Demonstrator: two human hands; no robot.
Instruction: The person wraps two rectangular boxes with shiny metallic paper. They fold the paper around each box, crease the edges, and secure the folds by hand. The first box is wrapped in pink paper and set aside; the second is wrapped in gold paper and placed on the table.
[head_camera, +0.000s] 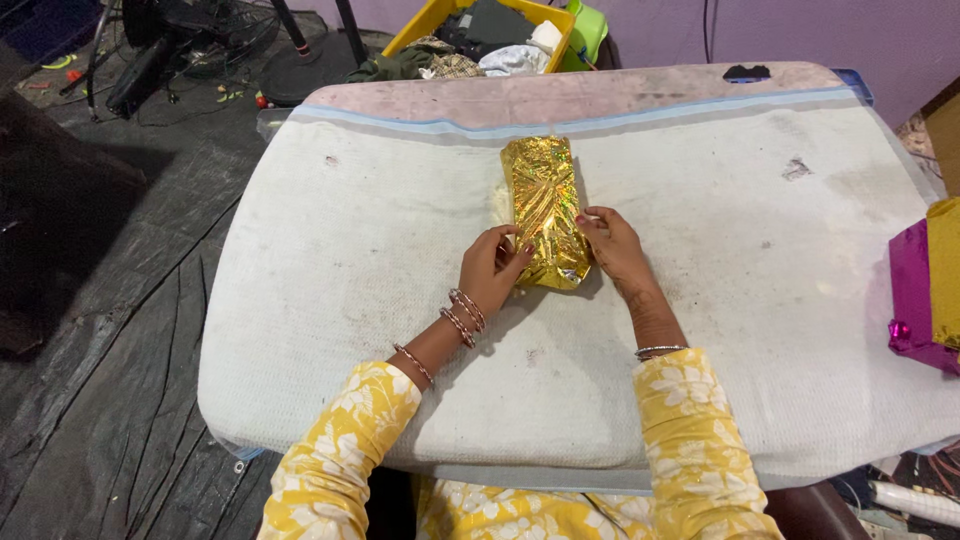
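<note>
Gold foil-wrapped parcel lies mid tabletop, long axis near-far. Left hand and right hand pinch foil at near end, fingers curled. Body appears fully covered; near-end fold unfinished. Magenta and gold sheets at right edge.

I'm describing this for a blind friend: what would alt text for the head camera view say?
A person's left hand and right hand press the near end of a gold foil-wrapped package lying on a white padded table. Purple and gold wrapping sheets lie at the table's right edge, and a yellow bin of clothes stands behind it.
</note>
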